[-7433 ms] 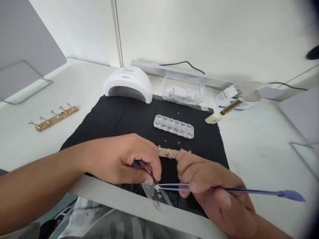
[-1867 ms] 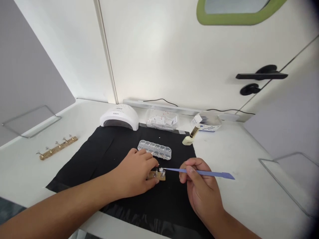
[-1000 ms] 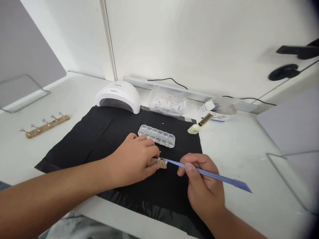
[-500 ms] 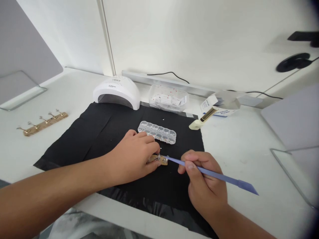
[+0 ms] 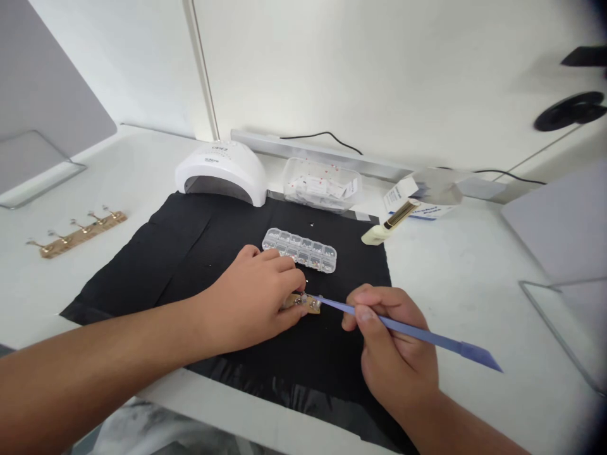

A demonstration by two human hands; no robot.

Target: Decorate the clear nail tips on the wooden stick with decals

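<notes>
My left hand (image 5: 253, 300) rests on the black mat (image 5: 190, 253), fingers closed on a small gold holder strip (image 5: 309, 305) with clear nail tips on it. My right hand (image 5: 396, 351) pinches blue tweezers (image 5: 417, 335), and their thin tips touch the right end of the strip. A clear compartment box (image 5: 300, 249) of tiny gems lies just behind my left hand.
A white nail lamp (image 5: 220, 172) stands at the mat's back left, a clear plastic box (image 5: 322, 185) beside it. A cream and gold bottle (image 5: 385, 228) lies at the back right near a small carton (image 5: 417, 197). Another gold holder strip (image 5: 76, 232) lies far left.
Earlier both hands worked near the table's front edge over a clear sheet. Now they are at the mat's middle, tweezers at the strip. In the last second almost nothing moved.
</notes>
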